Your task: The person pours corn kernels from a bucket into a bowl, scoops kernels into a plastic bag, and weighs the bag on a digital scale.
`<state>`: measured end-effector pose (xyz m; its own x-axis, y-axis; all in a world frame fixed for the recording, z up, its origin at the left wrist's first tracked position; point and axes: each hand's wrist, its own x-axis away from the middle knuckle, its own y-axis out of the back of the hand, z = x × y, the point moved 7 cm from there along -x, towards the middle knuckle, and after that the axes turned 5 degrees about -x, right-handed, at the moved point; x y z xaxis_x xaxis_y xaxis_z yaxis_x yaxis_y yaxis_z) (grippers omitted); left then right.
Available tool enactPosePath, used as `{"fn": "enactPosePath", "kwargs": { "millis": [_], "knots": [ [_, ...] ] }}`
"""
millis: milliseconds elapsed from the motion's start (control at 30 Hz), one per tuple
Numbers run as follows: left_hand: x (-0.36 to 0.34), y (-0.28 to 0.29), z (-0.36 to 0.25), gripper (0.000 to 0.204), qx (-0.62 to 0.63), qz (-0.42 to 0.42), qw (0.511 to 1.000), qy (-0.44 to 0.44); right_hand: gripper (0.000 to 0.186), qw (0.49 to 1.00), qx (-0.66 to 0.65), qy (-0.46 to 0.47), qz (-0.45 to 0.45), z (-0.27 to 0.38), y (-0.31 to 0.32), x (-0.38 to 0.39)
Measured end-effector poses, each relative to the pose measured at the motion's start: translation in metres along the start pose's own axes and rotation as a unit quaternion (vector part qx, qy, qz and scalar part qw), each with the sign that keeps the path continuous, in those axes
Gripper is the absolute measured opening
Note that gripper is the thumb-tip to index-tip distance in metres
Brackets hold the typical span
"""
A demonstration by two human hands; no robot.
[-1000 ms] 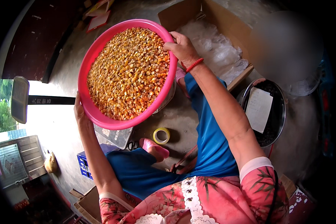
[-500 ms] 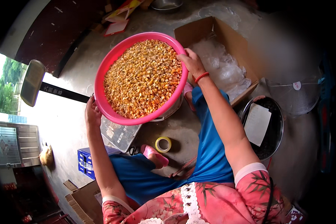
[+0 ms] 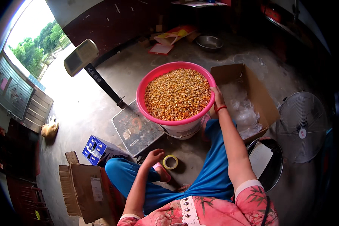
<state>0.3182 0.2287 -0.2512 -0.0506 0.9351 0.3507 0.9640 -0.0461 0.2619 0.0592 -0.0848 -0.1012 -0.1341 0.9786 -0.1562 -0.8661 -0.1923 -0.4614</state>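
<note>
A pink plastic basin (image 3: 147, 84) full of yellow-orange corn kernels (image 3: 177, 93) rests on top of a white bucket (image 3: 180, 130). My right hand (image 3: 217, 98) grips the basin's right rim; a red band circles that wrist. My left hand (image 3: 154, 155) hangs free above my blue-trousered knee, fingers loosely curled with nothing in them, close to a roll of yellow tape (image 3: 170, 162) on the floor.
A platform scale (image 3: 135, 130) with a tilted display on a post (image 3: 81, 56) stands left of the bucket. An open cardboard box (image 3: 260, 94) holds clear plastic. A floor fan (image 3: 301, 128), dark pan (image 3: 269, 165), blue carton (image 3: 100, 150) and flat cardboard (image 3: 86, 188) surround me.
The basin came down from in front of my face onto the white bucket. My left hand let go of its rim and dropped to my knee; my right hand kept hold.
</note>
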Motion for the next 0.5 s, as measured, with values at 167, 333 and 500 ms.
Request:
{"fn": "enactPosePath", "kwargs": {
  "millis": [167,333,500],
  "knots": [
    [0.003,-0.019,0.026,0.03,-0.111,0.049,0.993,0.003,0.038,0.999,0.027,0.015,-0.034,-0.007,0.022,-0.005],
    [-0.022,-0.009,0.052,0.019,-0.291,-0.037,0.955,-0.039,0.036,0.996,0.04,0.074,-0.02,-0.017,0.031,-0.012],
    [-0.03,-0.029,0.073,0.02,-0.128,0.003,0.992,-0.012,0.037,0.995,0.066,0.065,-0.033,-0.011,0.021,0.008]
  ]
}}
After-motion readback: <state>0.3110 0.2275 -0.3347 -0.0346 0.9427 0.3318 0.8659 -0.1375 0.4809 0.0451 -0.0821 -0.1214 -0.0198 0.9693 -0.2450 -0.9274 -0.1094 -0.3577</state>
